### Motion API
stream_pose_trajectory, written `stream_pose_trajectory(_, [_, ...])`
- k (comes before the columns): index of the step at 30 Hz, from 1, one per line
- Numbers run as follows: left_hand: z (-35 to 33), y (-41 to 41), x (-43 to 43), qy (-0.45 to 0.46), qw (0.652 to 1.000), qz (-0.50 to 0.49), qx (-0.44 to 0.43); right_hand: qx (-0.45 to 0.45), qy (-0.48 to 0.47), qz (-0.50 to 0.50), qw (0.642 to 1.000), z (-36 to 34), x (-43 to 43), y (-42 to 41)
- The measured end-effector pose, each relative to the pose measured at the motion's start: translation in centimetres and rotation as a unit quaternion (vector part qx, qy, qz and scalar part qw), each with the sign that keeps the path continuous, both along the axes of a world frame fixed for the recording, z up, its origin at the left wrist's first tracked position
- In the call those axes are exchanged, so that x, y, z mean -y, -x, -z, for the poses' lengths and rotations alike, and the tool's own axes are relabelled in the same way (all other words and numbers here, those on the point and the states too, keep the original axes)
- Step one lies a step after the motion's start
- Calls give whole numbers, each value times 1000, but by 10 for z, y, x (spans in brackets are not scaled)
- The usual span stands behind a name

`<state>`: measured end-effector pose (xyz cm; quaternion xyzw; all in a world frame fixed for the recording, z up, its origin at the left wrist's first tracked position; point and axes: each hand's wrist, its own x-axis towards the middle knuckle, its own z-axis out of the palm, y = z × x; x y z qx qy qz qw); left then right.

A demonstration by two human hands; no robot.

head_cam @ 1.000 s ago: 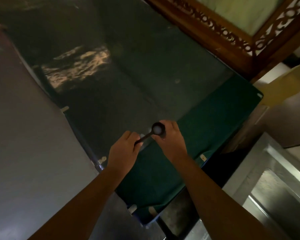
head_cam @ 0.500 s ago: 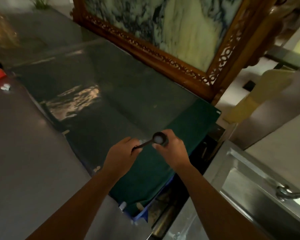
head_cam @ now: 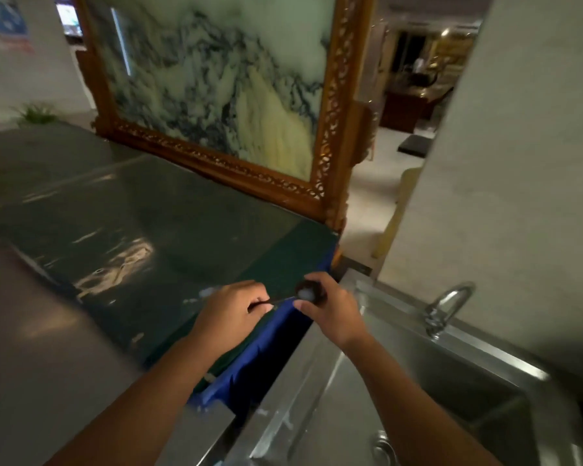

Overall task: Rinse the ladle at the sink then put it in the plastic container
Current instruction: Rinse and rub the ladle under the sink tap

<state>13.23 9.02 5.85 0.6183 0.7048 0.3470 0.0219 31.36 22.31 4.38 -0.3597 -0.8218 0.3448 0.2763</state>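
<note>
A small dark ladle (head_cam: 306, 292) with a pale wet bowl is held level between both hands, above the right end of the green-covered table. My left hand (head_cam: 231, 312) pinches the thin handle. Cupped under and around the ladle's bowl is my right hand (head_cam: 330, 312). The steel sink (head_cam: 401, 371) lies just to the right and below, its tap (head_cam: 446, 306) at the back rim with no water running that I can see. No plastic container shows in this view.
A green glass-topped table (head_cam: 169, 227) with a blue cloth edge (head_cam: 249, 361) abuts the sink. A carved wooden frame with a marble panel (head_cam: 216, 89) stands behind it. A grey counter (head_cam: 41, 364) is at the left, and a pale wall (head_cam: 519, 163) rises behind the tap.
The view has swung up and to the right, bringing the sink and tap into sight. Both hands keep their hold on the ladle and now sit close to the sink's left edge.
</note>
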Motion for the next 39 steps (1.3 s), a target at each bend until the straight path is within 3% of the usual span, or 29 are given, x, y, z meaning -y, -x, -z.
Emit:
stream_pose_trajectory(7, [-37,-91,-8,27,993,104,55,-44,-7,71,996,-32,32,-121])
stream_pose_trajectory(19, [-83,-222,-8,42,974,220,39,-113,-11,156,981,-61,81,-273])
stream_pose_trajectory(27, [-103,-244,-16,32,965,260,15,-122,-22,192,974,-69,89,-295])
stream_pose_trajectory(39, [-99,-250,-14,46,969,242,16,-161,-9,172,972,-58,87,-298])
